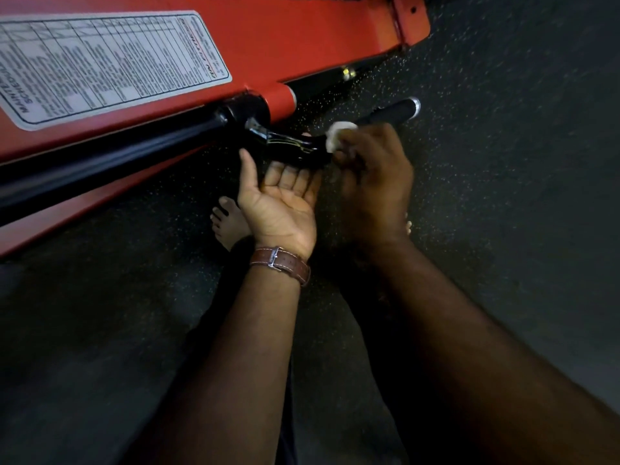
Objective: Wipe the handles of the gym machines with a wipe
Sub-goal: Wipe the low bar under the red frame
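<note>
A black handle (389, 114) with a silver end cap juts out from a red gym machine (268, 45). My right hand (372, 176) grips a crumpled white wipe (337, 134) and presses it against the handle near its glossy black bracket (292, 146). My left hand (281, 193) is palm up, its fingers curled up around the bracket from below and the thumb stretched toward the black bar (117, 156). A brown leather watch strap sits on my left wrist.
A white maintenance label (100, 62) covers the red frame at upper left. Dark speckled rubber floor (503, 162) spreads right and below. My bare foot (228, 219) stands on it under the left hand.
</note>
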{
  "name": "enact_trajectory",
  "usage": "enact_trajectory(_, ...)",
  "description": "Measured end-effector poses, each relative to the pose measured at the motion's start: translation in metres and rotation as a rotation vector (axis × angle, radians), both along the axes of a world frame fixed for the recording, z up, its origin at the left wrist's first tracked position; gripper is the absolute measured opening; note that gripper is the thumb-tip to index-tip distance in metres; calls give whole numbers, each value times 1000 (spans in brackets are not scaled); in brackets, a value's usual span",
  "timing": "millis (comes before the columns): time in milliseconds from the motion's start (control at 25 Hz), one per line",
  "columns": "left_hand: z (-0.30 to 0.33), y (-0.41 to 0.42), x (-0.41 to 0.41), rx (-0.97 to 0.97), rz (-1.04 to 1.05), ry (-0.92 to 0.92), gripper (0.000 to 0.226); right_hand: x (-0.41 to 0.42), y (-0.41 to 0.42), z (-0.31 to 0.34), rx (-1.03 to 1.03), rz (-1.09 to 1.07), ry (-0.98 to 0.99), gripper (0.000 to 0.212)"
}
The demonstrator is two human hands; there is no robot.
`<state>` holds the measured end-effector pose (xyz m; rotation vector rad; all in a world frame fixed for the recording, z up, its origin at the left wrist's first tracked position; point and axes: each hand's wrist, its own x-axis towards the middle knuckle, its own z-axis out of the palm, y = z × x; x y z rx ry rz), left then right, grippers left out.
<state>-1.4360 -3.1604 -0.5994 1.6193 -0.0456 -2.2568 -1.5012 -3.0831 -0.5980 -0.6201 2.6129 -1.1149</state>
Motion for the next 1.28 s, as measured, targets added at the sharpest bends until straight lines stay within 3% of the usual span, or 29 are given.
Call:
enact_trajectory(120, -1, 7, -3, 21, -22, 34, 56, 2, -25, 1, -75, 176, 55, 16)
enact_trajectory(280, -3, 12, -12, 28, -72, 75, 72, -17, -12, -4, -17, -59, -57, 21)
enact_trajectory(480, -5, 16, -16, 53, -97, 96, 82, -18, -14, -3, -67, 125, -92, 25)
enact_trajectory(600, -3, 15, -18, -61, -121, 38, 92, -42, -2, -18, 30, -58, -166, 24)
enact_trajectory(800, 4, 20, -27, -187, -232, -1, 55, -16, -3, -1, -76, 142, -103, 19)
enact_trajectory(920, -1, 22, -31, -248, -293, -131, 41, -35, 4, -16, 24, -242, -272, 16)
enact_trajectory(1000, -2, 24, -33, -217, -326, -144, 47, -19, -3, -18, 31, -499, -465, 15)
enact_trajectory(1080, -4, 21, -31, -179, -319, -140, 57, -6, -21, -6, -148, -795, -707, 12)
enact_trajectory(1200, -3, 18, -31, -210, -343, -216, 54, -32, -33, -11, -430, -1366, -1131, 14)
enact_trajectory(1280, 0, 16, -33, -234, -352, -270, 49, -36, -38, -17, -597, -1470, -1390, 15)
